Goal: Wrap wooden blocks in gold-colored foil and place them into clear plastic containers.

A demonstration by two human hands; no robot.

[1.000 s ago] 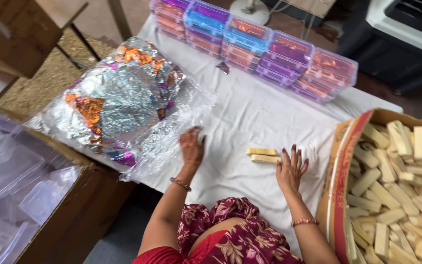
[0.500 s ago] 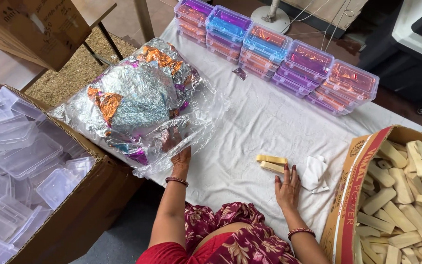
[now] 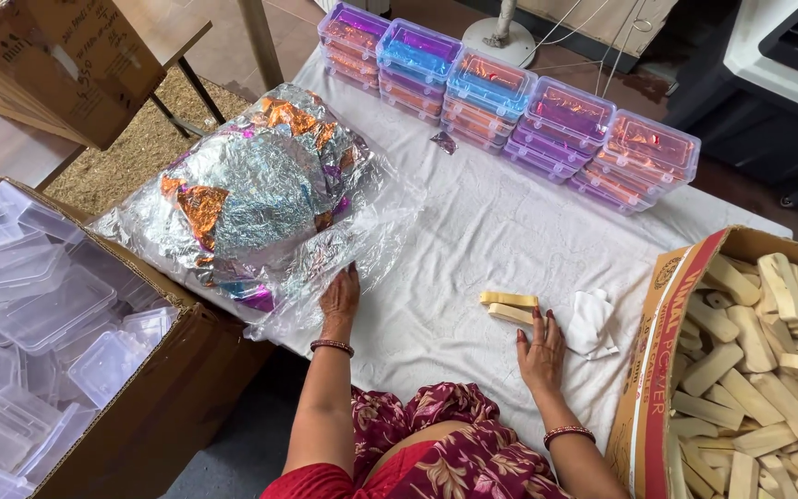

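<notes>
White cloth [image 3: 473, 231] covers the table. Left hand [image 3: 339, 300], fingers flat and together, presses the edge of a clear bag of silver foil sheets [image 3: 260, 199]; it grips nothing. Right hand [image 3: 540, 351], fingers spread and empty, rests with its fingertips touching two pale wooden sticks [image 3: 508, 307] just beside a crumpled white tissue [image 3: 591, 323]. To work well here, one would judge it best to pin the bag lightly and keep the sticks parallel. Carton of sticks [image 3: 750, 370] at right; box of clear containers [image 3: 39, 323] at left.
</notes>
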